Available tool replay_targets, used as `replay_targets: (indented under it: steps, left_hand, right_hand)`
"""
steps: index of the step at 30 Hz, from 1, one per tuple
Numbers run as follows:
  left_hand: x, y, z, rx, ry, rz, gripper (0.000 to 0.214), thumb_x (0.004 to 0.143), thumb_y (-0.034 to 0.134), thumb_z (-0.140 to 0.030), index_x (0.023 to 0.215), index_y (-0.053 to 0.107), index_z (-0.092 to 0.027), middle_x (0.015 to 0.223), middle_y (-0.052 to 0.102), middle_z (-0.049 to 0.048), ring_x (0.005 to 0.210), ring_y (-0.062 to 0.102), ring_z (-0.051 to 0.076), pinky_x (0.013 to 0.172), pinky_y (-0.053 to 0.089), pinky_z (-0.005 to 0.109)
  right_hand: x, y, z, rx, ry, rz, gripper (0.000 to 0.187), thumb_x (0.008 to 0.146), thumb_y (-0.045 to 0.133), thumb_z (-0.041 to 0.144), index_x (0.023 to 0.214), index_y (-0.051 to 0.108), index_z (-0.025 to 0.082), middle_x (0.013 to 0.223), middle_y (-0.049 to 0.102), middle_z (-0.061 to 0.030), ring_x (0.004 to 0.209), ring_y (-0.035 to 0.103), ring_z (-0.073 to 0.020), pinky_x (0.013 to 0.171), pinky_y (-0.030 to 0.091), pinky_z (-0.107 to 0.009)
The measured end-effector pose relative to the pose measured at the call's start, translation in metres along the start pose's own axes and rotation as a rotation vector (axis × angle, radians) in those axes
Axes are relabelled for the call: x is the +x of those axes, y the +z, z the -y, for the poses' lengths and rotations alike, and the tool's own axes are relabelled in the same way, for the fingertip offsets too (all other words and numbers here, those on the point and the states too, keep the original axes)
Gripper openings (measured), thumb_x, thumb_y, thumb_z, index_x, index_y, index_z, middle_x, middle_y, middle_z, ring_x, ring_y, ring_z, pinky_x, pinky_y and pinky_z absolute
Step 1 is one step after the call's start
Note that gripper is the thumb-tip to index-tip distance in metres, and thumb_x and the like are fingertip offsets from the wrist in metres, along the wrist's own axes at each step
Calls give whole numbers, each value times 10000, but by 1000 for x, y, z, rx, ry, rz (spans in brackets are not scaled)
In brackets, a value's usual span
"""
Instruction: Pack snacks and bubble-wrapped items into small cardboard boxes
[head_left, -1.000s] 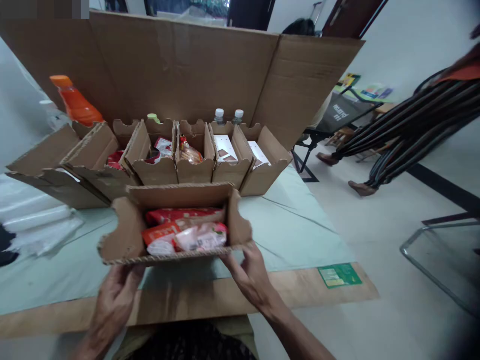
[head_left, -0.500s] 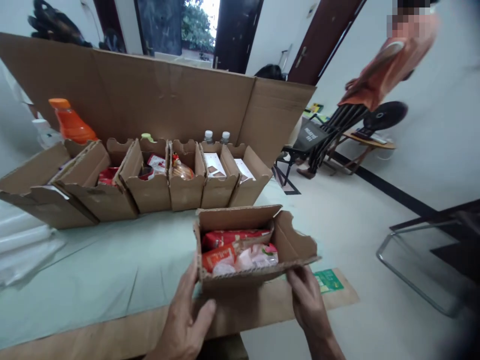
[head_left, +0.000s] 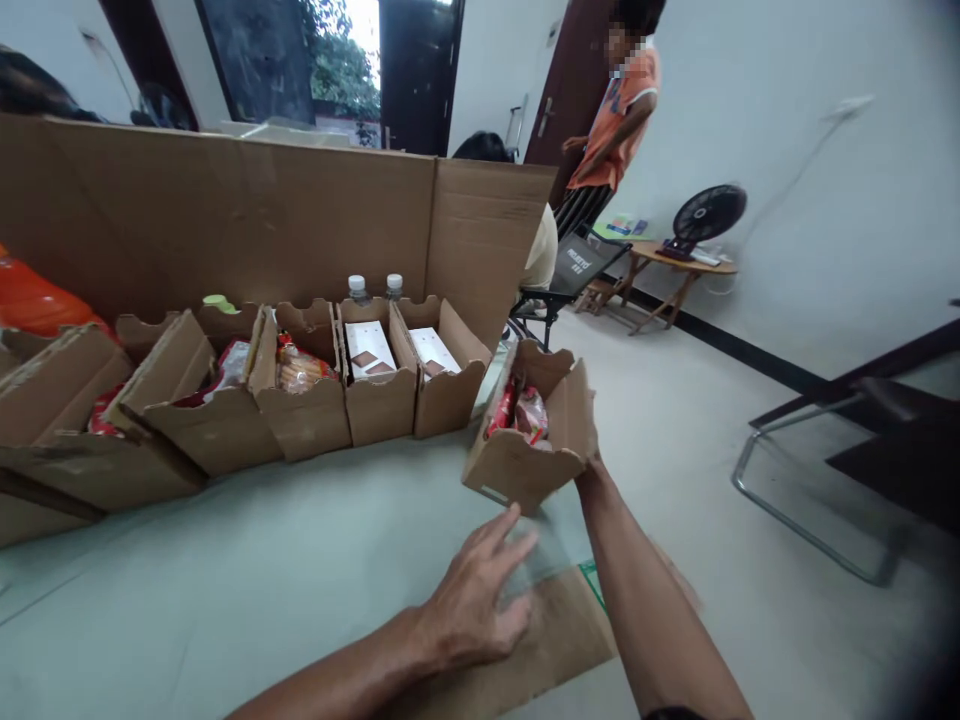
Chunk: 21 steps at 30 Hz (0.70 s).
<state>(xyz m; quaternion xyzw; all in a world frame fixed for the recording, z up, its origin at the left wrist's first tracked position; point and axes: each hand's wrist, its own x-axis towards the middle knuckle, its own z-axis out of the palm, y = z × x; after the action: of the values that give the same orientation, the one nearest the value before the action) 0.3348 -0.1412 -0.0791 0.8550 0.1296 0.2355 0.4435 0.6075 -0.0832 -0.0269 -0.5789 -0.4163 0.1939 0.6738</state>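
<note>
The right hand [head_left: 590, 470] grips a cardboard bin [head_left: 517, 472] of red packets [head_left: 531, 415], the left hand [head_left: 480, 600] spread just beside it; similar bins [head_left: 381, 418] stand in a row on the desk [head_left: 300, 560] before a cardboard panel [head_left: 300, 220].

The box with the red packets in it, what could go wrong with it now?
The box might slip: the right hand seems to bear it at one side, while the left hand is spread open by its near end.
Its top is open, so the red packets might tumble out if it tips.
It is close to the end box of the row, so a swing that way could bump it.
</note>
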Motion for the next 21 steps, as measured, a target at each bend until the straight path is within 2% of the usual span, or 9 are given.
replay_targets:
  steps: [2,4,5,7,9,12,18,21]
  left_hand:
    - [-26,-12,14,108,13,-19,656,766,617,-88,1410,598,-214,1639,405,154,1511,398,351,1204,401,591]
    - [-55,-28,30,228,-23,-124,546,814,575,-75,1333,640,-234,1570,508,140,1473,455,343,1154,459,606]
    - [-68,-36,37,282,-41,-180,504,841,562,-81,1310,646,-242,1530,553,136,1449,487,340,1118,495,604]
    - [-87,-50,49,373,-61,-272,441,883,550,-102,1286,646,-253,1468,610,133,1408,531,337,1057,549,590]
    - [-97,-57,56,432,-50,-329,408,900,540,-109,1265,647,-256,1431,639,130,1384,556,331,1020,578,568]
    - [-101,-58,59,476,5,-360,397,902,510,-83,1234,649,-249,1393,663,124,1372,571,312,989,606,523]
    - [-101,-57,61,480,41,-408,356,914,517,-86,1211,642,-238,1301,714,117,1319,618,287,939,639,465]
    - [-101,-57,62,485,43,-392,357,900,528,-84,1204,645,-231,1293,720,118,1318,618,297,928,643,459]
  right_hand:
    - [-30,-18,-11,-8,42,-30,830,874,289,876,1365,618,292,1321,712,-85,1314,616,-314,1039,553,-505]
    - [-72,-38,-23,-26,67,-29,776,867,399,848,1420,563,329,1423,650,-76,1366,569,-323,1058,530,-512]
    - [-93,-45,-28,-61,77,10,798,834,478,847,1440,539,332,1469,613,-84,1373,559,-336,1059,523,-515]
    - [-125,-50,-36,-193,106,93,879,746,658,813,1456,513,314,1484,592,-116,1345,574,-358,1061,510,-519]
    - [-137,-44,-38,-337,140,134,876,702,781,718,1421,539,280,1411,639,-138,1294,603,-358,1065,499,-514]
    - [-115,-35,-36,-404,171,141,734,706,817,625,1296,618,236,1255,713,-129,1189,647,-340,1027,517,-502]
    - [-18,-47,-27,-232,225,217,547,577,887,510,993,702,208,1010,782,-87,949,708,-296,882,580,-446]
    - [19,-37,-30,-215,208,222,481,564,865,442,958,713,213,984,791,-66,936,712,-277,892,580,-435]
